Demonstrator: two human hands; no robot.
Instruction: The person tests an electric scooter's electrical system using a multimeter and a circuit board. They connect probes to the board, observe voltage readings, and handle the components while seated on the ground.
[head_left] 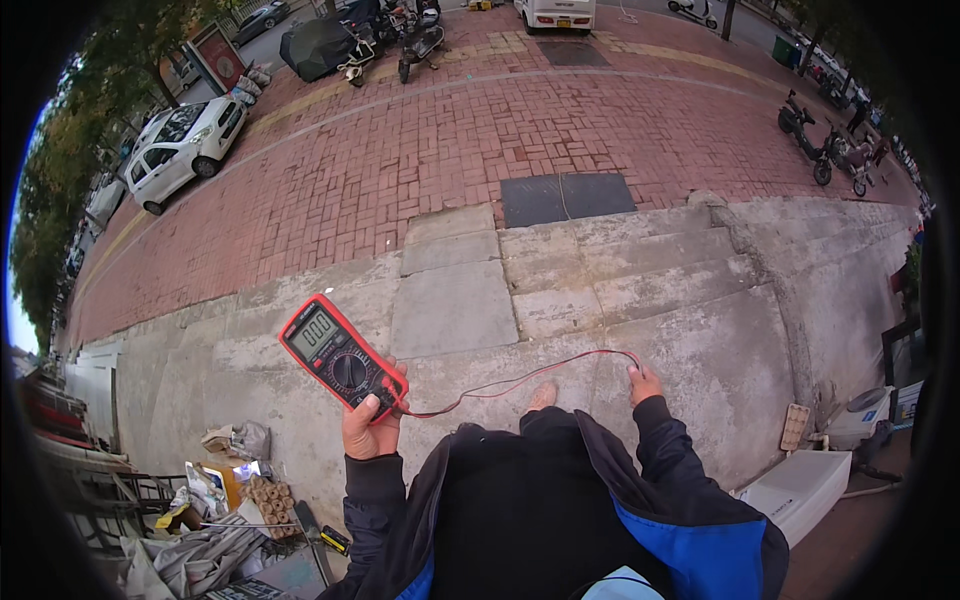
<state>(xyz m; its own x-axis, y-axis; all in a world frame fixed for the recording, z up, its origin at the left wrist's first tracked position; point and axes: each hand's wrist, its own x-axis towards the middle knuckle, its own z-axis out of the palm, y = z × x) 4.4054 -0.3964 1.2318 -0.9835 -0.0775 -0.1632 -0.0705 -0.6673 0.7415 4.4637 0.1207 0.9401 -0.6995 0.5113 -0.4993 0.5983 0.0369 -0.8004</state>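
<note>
My left hand [370,425] is closed round the lower end of a red and black digital multimeter [343,352], its thumb on the front. The meter's lit grey display and round dial face up toward me, its top tilted to the left. From its lower end a red and a black test lead [520,380] run across in a loose curve. My right hand [645,383] grips the far end of these leads, its fingers closed. The probe tips are hidden in or behind that hand.
Concrete steps lead to red brick paving [400,150] with dark metal covers [566,198]. A white car [185,150] stands far left, scooters [825,145] far right. Cardboard and cloth clutter [215,520] lies at lower left; a white box [800,490] is at lower right.
</note>
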